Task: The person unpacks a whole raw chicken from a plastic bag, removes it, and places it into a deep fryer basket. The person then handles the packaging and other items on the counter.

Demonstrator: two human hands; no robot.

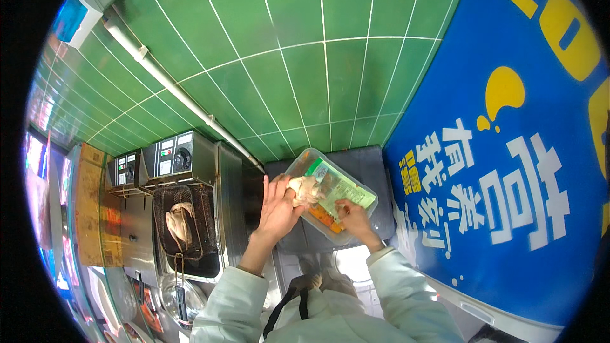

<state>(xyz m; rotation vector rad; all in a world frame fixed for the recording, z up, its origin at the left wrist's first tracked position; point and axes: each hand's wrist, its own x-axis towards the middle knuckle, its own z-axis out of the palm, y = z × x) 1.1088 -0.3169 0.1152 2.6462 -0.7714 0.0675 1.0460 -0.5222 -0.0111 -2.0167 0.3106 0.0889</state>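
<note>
My left hand (278,212) grips a pale piece of raw poultry (306,191), its fingers partly hidden behind the meat. It holds the piece above the left side of a clear plastic container (373,198). Inside the container lie a green printed packet (353,191) and an orange one (325,220), both bearing writing. Over the container's near right part is my right hand (353,220), with fingers curled close to the green packet. Whether it pinches anything is too small to tell. Under the container is a dark grey surface (329,152).
To the left stands a steel deep fryer (233,219). A wire frying basket (206,221) holds a pale plucked bird (179,225). Behind it are control boxes (178,155). A metal bowl (190,295) sits nearer me. Green tiles (295,81) and a blue panel (457,90) rise around.
</note>
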